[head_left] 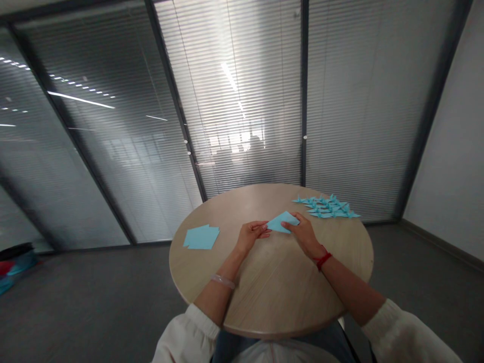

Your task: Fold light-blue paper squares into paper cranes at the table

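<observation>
A folded light-blue paper triangle [280, 223] lies on the round wooden table [274, 292], held between my two hands. My left hand [251, 237] pinches its left corner with the fingertips. My right hand [301, 232] grips its right side, with the fingers over the top edge. A loose stack of square light-blue paper sheets [201, 237] lies on the table to the left of my left hand. Several folded light-blue origami cranes [325, 206] stand grouped at the far right of the table, beyond my right hand.
The round table's edge curves close around my forearms. Behind it stands a glass partition with slatted blinds [242, 101]. A white wall [446, 151] is on the right, grey flooring surrounds the table, and dark and blue bags [15, 264] lie at the far left.
</observation>
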Motion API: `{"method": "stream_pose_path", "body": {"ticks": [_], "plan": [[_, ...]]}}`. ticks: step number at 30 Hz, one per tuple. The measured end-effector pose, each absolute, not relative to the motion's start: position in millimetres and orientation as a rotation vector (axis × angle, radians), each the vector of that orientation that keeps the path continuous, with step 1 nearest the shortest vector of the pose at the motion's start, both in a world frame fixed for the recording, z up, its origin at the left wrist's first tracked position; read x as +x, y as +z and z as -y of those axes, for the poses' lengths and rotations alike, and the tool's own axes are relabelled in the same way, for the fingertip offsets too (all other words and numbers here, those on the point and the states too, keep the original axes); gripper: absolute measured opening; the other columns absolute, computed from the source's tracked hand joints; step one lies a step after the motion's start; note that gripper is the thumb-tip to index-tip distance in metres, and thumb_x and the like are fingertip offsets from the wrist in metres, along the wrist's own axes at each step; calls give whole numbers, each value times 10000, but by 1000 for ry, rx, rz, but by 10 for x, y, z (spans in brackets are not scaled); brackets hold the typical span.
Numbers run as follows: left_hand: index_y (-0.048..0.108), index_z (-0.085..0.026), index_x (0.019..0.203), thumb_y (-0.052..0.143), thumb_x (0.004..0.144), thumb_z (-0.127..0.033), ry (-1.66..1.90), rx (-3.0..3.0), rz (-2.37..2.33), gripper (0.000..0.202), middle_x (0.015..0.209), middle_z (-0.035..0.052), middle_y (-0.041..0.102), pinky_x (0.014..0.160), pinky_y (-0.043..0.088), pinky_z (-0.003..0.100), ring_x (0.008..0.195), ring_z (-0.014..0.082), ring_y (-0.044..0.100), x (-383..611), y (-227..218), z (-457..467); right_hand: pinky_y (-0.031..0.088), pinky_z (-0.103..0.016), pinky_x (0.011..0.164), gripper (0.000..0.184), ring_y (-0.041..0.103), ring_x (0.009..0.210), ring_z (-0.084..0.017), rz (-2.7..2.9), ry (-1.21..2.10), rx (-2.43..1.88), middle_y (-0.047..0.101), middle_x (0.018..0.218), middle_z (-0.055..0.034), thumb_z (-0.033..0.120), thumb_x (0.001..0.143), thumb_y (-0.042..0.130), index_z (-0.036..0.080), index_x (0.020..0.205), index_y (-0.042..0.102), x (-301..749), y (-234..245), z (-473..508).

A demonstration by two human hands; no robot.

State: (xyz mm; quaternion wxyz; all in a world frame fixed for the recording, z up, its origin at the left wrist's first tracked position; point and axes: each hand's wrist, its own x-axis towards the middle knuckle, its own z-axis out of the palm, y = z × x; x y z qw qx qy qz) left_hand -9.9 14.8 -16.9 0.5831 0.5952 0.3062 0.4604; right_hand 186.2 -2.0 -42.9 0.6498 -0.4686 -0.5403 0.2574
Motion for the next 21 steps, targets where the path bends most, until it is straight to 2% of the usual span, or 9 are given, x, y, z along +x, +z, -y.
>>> {"method": "stream_pose_path", "body": {"ticks": [5, 12, 17, 21], "plan": [[686, -94, 915, 824, 523, -353, 947, 1440, -770, 490, 805, 84, 716, 779, 533, 328, 747, 189, 672, -106, -199, -178, 461, -302, 665, 447, 587, 756, -207, 1347, 494, -1087, 644, 854, -42, 464, 616, 690, 159, 936, 626, 1871, -461, -15], [680, -97, 771, 805, 541, -401, 918, 1449, -831, 401, 679, 76, 700, 698, 542, 329, 666, 195, 669, -60, -186, -165, 465, -298, 667, 451, 590, 770, -206, 1368, 523, -1053, 640, 877, -48, 454, 633, 680, 160, 968, 608, 1859, -462, -9], [665, -104, 755, 788, 575, -393, 955, 1469, -861, 363, 681, 80, 698, 692, 539, 319, 677, 193, 670, -37, -194, -162, 455, -293, 663, 414, 577, 746, -197, 1372, 485, -1058, 631, 860, -38, 447, 659, 657, 162, 953, 604, 1861, -437, 15], [670, -109, 731, 800, 530, -416, 852, 1535, -878, 390, 681, 70, 701, 687, 533, 298, 647, 177, 663, -64, -224, -155, 447, -292, 667, 389, 579, 746, -194, 1423, 470, -1067, 636, 863, -34, 424, 667, 651, 172, 959, 604, 1849, -433, 39]]}}
